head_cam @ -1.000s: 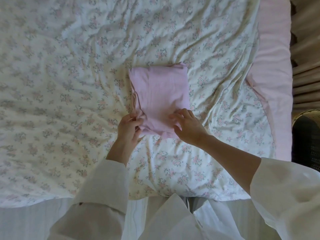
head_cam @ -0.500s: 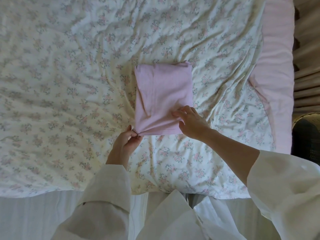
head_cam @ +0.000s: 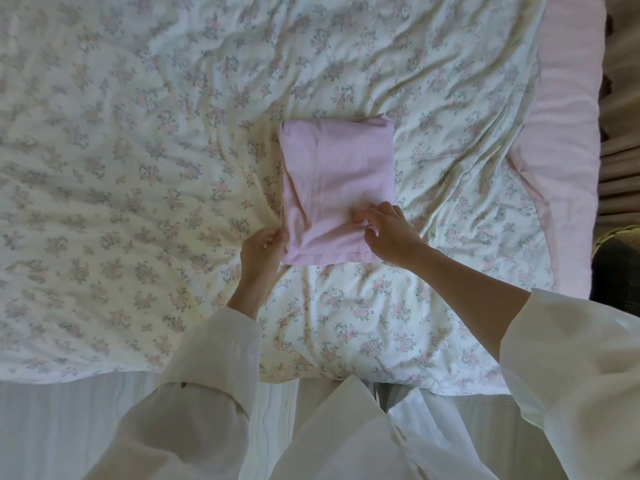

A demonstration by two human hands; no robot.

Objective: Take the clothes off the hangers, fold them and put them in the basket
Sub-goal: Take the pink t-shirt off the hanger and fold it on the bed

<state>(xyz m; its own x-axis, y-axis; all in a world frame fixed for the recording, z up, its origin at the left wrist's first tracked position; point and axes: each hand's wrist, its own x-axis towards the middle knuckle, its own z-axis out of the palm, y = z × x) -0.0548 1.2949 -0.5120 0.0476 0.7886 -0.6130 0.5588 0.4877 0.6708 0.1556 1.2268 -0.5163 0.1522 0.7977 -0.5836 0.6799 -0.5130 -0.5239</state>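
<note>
Both hands shifted up pink bundle's near end since earlier frame. Floral duvet (head_cam: 138, 168) spread wide; folded pink garment (head_cam: 332, 181) lies mid-bed. Left hand (head_cam: 261, 252) pinches left edge; right hand (head_cam: 389, 233) pinches top layer.

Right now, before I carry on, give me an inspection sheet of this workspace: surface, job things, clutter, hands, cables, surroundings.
Surface: rumpled white floral quilt on a bed, with a pink border along its right side.
Job's things: folded pale pink cotton garment lying flat on the quilt; no hangers seen.
Clutter: nothing seen.
Hands: left hand pinches the garment's near left corner; right hand rests on its near right part, fingers curled at the fabric.
Cables: nothing seen.
Surroundings: dark woven object at the right edge, possibly the basket; beige curtain folds above it.
</note>
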